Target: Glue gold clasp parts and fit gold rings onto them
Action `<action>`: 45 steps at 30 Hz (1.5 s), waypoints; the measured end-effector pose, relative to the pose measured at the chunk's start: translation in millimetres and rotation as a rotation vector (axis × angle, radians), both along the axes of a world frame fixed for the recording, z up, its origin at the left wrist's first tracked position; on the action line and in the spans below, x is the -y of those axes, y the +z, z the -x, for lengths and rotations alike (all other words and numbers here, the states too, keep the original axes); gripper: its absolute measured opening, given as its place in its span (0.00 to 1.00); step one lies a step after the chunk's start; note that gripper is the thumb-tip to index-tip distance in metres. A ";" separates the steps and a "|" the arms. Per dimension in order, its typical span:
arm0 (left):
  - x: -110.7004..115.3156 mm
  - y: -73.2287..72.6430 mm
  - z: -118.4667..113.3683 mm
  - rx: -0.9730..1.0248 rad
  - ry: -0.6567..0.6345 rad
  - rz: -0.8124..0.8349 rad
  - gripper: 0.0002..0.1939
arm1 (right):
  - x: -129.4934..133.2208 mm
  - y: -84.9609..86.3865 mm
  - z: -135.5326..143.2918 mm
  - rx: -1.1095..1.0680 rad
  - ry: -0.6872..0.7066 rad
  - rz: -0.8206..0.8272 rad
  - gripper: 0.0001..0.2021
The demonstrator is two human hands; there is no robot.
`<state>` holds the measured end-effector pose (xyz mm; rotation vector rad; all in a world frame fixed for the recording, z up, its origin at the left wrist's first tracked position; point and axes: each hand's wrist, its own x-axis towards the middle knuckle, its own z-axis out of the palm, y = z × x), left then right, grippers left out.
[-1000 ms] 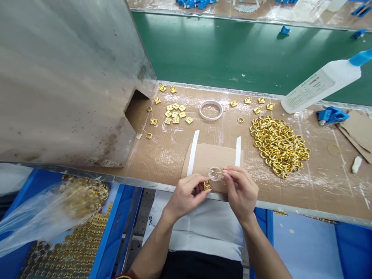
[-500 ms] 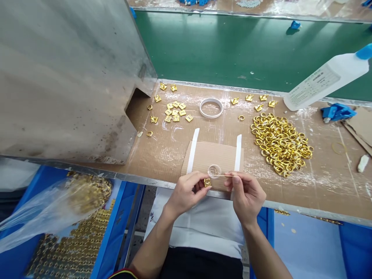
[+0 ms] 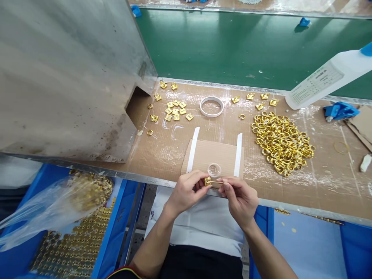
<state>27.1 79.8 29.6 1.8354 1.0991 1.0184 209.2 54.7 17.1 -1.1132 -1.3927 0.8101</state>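
My left hand (image 3: 190, 188) pinches a small gold square piece (image 3: 207, 181) between thumb and fingers at the bench's front edge. From the right, my right hand (image 3: 240, 197) grips a thin pale stick (image 3: 216, 182), its tip at the gold piece; whether it touches cannot be made out. Just behind them a small round clear dish (image 3: 214, 169) sits on a cardboard pad (image 3: 215, 153), which white tape strips hold at both sides. To the right lies a heap of gold rings (image 3: 281, 143). Several gold square pieces (image 3: 175, 111) lie grouped behind and to the left.
A white tape roll (image 3: 211, 107) lies behind the pad. At the right are a white bottle (image 3: 324, 79) and a blue clamp (image 3: 340, 111). A metal housing (image 3: 66, 81) stands on the left. Below it, a blue crate (image 3: 112, 224) holds gold parts and a plastic bag.
My right hand has moved left and slightly down, bringing the stick from over the clear dish to the gold piece. My left hand has stayed nearly still.
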 end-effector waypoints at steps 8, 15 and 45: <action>-0.4 0.9 0.1 0.006 0.002 0.002 0.06 | -0.3 1.1 0.4 0.002 0.017 -0.002 0.07; 0.1 0.5 -0.1 -0.001 0.004 0.000 0.06 | -0.9 2.6 0.5 -0.004 0.014 -0.008 0.08; -0.1 1.2 0.0 0.013 -0.002 0.006 0.06 | -0.6 2.0 -3.6 0.094 -0.005 -0.021 0.05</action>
